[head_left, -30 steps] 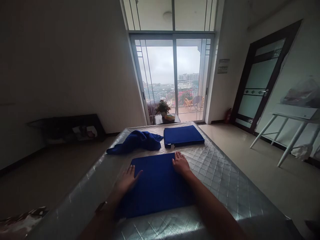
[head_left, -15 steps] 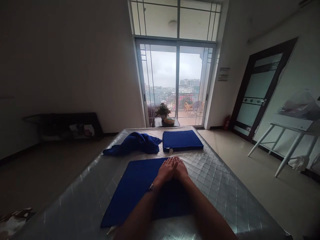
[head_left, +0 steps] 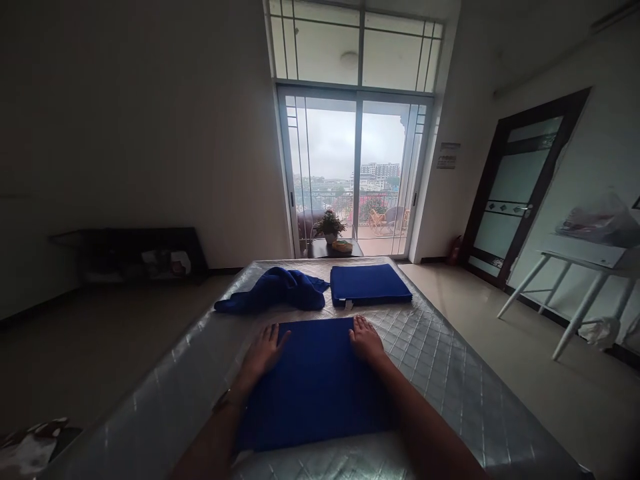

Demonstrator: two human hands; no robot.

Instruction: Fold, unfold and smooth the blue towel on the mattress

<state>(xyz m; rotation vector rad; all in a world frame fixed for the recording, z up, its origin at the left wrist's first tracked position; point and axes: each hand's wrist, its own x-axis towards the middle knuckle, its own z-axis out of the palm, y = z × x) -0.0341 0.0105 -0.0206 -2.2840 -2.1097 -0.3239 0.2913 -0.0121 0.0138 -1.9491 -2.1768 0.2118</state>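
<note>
A flat blue cloth [head_left: 320, 387], folded into a rough rectangle, lies in front of me on a mattress [head_left: 430, 380] with a shiny, quilted cover. On the cloth's far left corner rests my left hand [head_left: 266, 347], open, with the thumb spread away from the fingers. My right hand [head_left: 367, 339] lies flat and open on the far right corner. Beyond my hands sit a crumpled blue cloth [head_left: 277, 290] on the left and a neat stack of folded blue cloth [head_left: 371, 285] with a white tag on the right.
Past the mattress, a small dark table [head_left: 335, 249] holds a potted plant [head_left: 330, 227] before the glass sliding door [head_left: 356, 173]. At right stands a white stool [head_left: 580, 260] carrying a plastic bag [head_left: 603, 217]. A dark frame [head_left: 145, 253] leans at the left wall.
My left hand has moved from beside my right hand to the cloth's far left corner. The cloth's left side now lies further in, making it narrower. My right hand has shifted slightly right.
</note>
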